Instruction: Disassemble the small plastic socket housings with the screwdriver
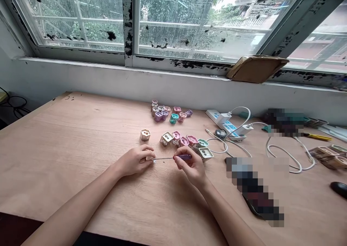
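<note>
My right hand [192, 164] is closed around the dark purple handle of a screwdriver [182, 157], whose thin metal shaft points left. The tip reaches a small pale piece [154, 160] pinched in the fingers of my left hand [138, 160]; most of that piece is hidden, so its kind cannot be made out. Just beyond my hands stand a cream block-like case [145, 134], a beige one [166, 139], pink ones [192, 140] and a green one [202, 143]. Beside my right hand sits another pale green case [206, 153].
Farther back is a cluster of purple, pink and teal cases [174, 118]. A white power strip [226, 126] with chargers and white cables lies to the right. A blurred dark phone-like object [255, 190], a yellow-handled tool [320, 136] and a black mouse [338, 189] are also there.
</note>
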### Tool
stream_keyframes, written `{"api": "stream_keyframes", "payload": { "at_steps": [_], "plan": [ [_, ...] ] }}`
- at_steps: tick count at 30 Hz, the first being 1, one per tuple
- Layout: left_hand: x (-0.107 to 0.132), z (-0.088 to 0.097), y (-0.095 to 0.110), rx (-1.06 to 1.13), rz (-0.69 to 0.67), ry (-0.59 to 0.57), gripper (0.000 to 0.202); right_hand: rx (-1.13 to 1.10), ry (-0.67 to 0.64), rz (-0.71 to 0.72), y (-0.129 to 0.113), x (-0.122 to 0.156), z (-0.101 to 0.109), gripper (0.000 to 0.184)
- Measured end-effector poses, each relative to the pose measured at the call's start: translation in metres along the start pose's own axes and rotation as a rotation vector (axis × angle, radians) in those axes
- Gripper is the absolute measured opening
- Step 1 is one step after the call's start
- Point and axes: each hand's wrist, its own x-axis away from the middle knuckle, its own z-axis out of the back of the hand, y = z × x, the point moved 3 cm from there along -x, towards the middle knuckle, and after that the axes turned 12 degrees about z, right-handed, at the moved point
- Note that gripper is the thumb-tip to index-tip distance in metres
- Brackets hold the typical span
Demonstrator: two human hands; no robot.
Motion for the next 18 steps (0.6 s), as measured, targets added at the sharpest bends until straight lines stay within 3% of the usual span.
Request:
{"api": "stream_keyframes", "payload": {
  "at_steps": [18],
  "plan": [
    [0.0001, -0.0013, -0.0014, -0.031, -0.009, -0.022, 0.018, -0.003, -0.021, 0.034, 0.0006, -0.0003, 0.002, 0.017]
  ]
}}
